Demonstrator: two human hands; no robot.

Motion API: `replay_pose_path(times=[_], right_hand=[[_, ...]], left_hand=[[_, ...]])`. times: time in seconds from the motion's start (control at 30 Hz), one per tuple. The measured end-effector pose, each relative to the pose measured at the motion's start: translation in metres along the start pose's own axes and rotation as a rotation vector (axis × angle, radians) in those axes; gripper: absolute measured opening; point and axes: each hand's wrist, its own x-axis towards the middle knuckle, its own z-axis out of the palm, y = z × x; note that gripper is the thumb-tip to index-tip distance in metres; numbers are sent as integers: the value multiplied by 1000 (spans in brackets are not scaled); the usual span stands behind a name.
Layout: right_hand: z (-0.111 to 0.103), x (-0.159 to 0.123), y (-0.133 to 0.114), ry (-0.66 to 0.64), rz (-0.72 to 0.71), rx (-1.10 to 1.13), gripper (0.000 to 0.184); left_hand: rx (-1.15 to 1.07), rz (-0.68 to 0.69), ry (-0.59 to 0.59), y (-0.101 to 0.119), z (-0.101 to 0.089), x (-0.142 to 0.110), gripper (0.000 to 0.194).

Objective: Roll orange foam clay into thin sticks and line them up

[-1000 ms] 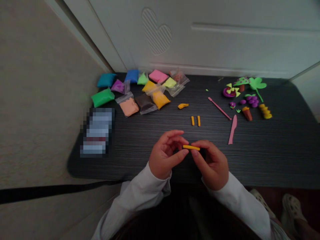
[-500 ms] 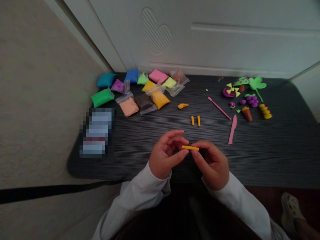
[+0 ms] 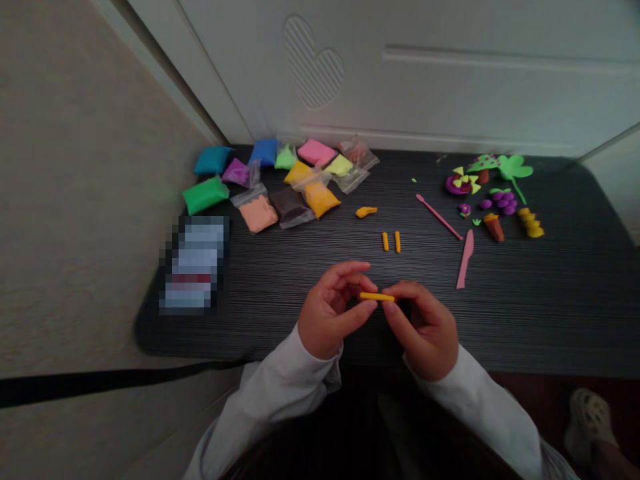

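fine grooves run across the dark tabletop (image 3: pixel 550 300), its near edge partly covered by pale sleeves (image 3: pixel 285 387). a holed shoe (image 3: pixel 590 420) shows dimly at lower right. over the table's near part, the left hand (image 3: pixel 327 317) and the right hand (image 3: pixel 425 327) each pinch one end of a smooth yellow roll (image 3: pixel 377 297) between thumb and fingers, the tips nearly meeting; some right fingers curl out of sight. off to the left lies a flat dark-edged slab (image 3: pixel 195 263), its face pixelated and unreadable. beyond the hands are two short yellow sticks (image 3: pixel 391 242), side by side but apart, and a lumpy yellow piece (image 3: pixel 366 212); rightward lie a flat pink knife (image 3: pixel 466 259) and a thin pink rod (image 3: pixel 440 218). farther back, soft colored packets (image 3: pixel 320 199) overlap under crinkled clear plastic, while small molded figures (image 3: pixel 504 201) show rounded purple balls and green petals. behind, a white panel (image 3: pixel 450 100) with a ribbed heart is cut off above.
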Motion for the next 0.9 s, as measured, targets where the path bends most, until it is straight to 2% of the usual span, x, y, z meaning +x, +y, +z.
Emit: replay_pose_path(times=[0.17,0.47,0.9], right_hand=[[0,0,-1,-22,6,-4,20],[1,-1,0,27,-14,-6,17],[0,0,1,27,16,-13,16]], left_hand=[[-3,-20,-4,1,0,0,41],[-28,-24,24,1,0,0,40],[-19,-42,40,0,0,1,38]])
